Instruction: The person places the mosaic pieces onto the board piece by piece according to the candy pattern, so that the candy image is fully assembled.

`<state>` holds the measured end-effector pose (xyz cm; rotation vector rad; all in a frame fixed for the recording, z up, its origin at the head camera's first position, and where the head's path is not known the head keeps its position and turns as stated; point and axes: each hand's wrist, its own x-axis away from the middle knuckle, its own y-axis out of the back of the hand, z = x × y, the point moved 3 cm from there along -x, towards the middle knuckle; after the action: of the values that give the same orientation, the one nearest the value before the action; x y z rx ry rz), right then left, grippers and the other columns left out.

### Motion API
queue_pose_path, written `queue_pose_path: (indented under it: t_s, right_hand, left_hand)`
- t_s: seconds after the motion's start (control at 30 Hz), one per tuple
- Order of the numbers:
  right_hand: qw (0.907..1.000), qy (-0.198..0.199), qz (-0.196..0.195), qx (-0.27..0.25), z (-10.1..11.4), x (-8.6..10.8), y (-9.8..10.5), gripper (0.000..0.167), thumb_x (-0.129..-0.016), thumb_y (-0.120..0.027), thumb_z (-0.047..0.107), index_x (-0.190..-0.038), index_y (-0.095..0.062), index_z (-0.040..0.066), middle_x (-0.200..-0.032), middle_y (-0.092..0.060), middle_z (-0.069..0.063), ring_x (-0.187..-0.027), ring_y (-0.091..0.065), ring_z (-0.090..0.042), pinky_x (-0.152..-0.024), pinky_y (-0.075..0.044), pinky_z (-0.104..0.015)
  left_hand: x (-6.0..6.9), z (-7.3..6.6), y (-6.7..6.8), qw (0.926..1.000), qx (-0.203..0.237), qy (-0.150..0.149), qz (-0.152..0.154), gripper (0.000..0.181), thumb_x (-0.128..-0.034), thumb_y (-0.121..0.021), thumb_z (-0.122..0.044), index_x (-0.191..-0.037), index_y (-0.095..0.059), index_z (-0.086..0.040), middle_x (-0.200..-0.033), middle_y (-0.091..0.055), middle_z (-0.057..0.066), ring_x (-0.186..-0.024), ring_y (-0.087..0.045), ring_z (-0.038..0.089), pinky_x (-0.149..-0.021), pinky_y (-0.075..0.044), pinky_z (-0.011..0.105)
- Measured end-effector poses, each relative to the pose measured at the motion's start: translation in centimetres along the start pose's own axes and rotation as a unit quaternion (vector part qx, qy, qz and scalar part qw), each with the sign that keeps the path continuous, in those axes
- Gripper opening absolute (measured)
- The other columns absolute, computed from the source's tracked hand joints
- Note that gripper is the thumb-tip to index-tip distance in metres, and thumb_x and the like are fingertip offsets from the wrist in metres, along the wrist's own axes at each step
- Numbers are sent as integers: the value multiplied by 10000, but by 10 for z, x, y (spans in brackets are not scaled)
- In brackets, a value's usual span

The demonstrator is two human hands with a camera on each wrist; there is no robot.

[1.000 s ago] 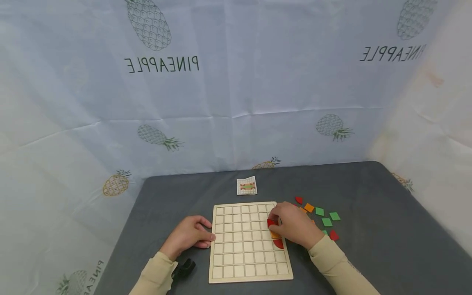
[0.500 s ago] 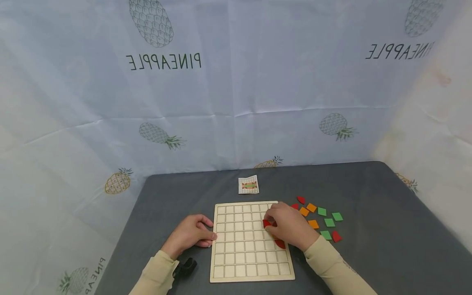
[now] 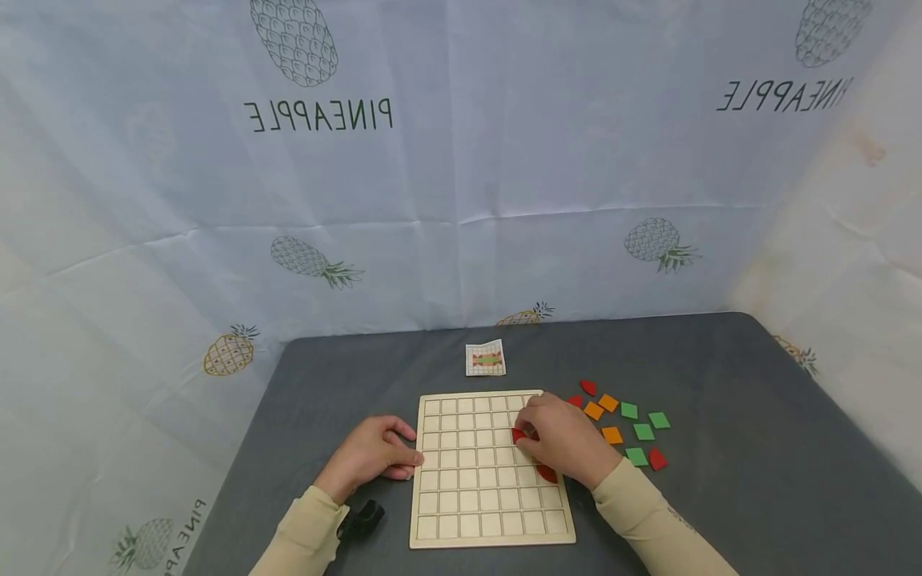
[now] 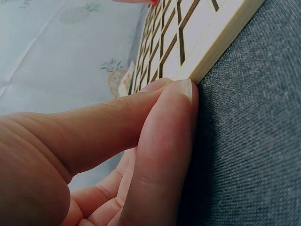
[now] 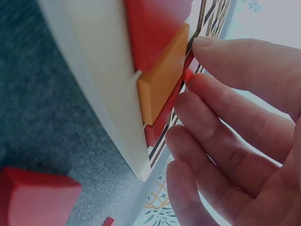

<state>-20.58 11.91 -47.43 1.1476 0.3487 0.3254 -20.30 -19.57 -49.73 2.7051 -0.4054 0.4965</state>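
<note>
My right hand (image 3: 565,436) is over the right side of a pale wooden grid board (image 3: 468,524). Between its thumb and index finger it pinches a small red tile (image 3: 517,435), mostly hidden by the fingers. In the right wrist view, a red tile (image 5: 153,30), an orange tile (image 5: 162,77) and another red tile (image 5: 161,120) lie in a row along the board's edge beside the fingertips. My left hand (image 3: 370,452) touches the board's left edge with thumb and index fingertips; the left wrist view shows the thumb (image 4: 167,122) against that edge.
Loose green tiles (image 3: 643,432), orange tiles (image 3: 611,435) and red tiles (image 3: 657,459) are scattered right of the board on the dark tabletop (image 3: 346,376). Behind the board lies a small printed pattern card (image 3: 486,358). A black object (image 3: 362,520) is at the left wrist.
My right hand has shifted slightly left over the board with the red tile, inward from the edge column. More loose tiles now show beside it. My left hand stays at the edge.
</note>
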Motion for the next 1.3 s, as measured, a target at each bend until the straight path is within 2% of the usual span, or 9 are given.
queue_pose_path:
  t_s: [0.2, 0.37, 0.57, 0.7, 0.93, 1.1, 1.3]
  right_hand:
    - [9999, 0, -96, -77, -3, 1, 2, 84, -899, -881, 181, -895, -798, 193, -851, -644, 92, -848, -536, -79, -654, -525, -207]
    - [9995, -136, -256, -126, -16, 10, 15, 79, -921, -875, 187, -966, -811, 172, -927, -698, 70, -899, -598, -102, -713, -578, -256]
    - [9992, -208, -292, 158, -57, 29, 46, 130, -928, -867, 152, -1047, -817, 166, -1014, -734, 39, -972, -676, -197, -810, -622, -385]
    - [9994, -315, -138, 97, -92, 50, 65, 153, -928, -857, 127, -1072, -815, 156, -1050, -746, 10, -989, -702, -256, -821, -634, -444]
    - [9970, -762, -61, 109, -146, 85, 74, 213, -912, -864, 149, -1118, -810, 150, -1095, -758, -7, -1022, -726, -289, -858, -640, -513]
    - [9954, -919, -155, 228, -164, 97, 78, 260, -877, -891, 153, -1123, -811, 134, -1089, -765, -21, -1022, -728, -317, -863, -629, -562]
    - [9945, -1030, -7, 171, -168, 97, 82, 303, -884, -886, 157, -1169, -801, 98, -1131, -770, -70, -1063, -726, -355, -892, -619, -589]
  left_hand:
    - [-2, -2, 0, 10000, -20, -2, -10, 441, -855, -915, -79, -1195, -658, 35, -893, -724, 150, -703, -771, 156, -674, -689, 333]
    - [-1, 3, -2, 10000, -56, 55, -33, 448, -849, -920, -81, -1196, -660, 34, -891, -730, 146, -699, -771, 158, -670, -689, 336]
    - [0, 9, 0, 9997, -116, 126, -183, 471, -842, -929, -88, -1206, -658, 37, -901, -714, 149, -704, -770, 167, -664, -689, 349]
    - [-1, 9, 2, 9996, -119, 118, -208, 479, -844, -927, -85, -1217, -655, 41, -907, -713, 156, -714, -776, 180, -668, -690, 355]
    - [0, 7, 3, 9994, -214, 223, -175, 481, -838, -936, -109, -1214, -666, 24, -914, -715, 155, -735, -784, 189, -689, -693, 353]
    - [0, 4, 2, 9994, -229, 222, -123, 485, -840, -935, -119, -1220, -667, 18, -926, -718, 158, -751, -790, 194, -709, -696, 356]
    - [-2, 1, 1, 9997, -186, 113, -100, 483, -848, -929, -104, -1227, -662, 31, -918, -720, 155, -729, -782, 186, -686, -693, 358]
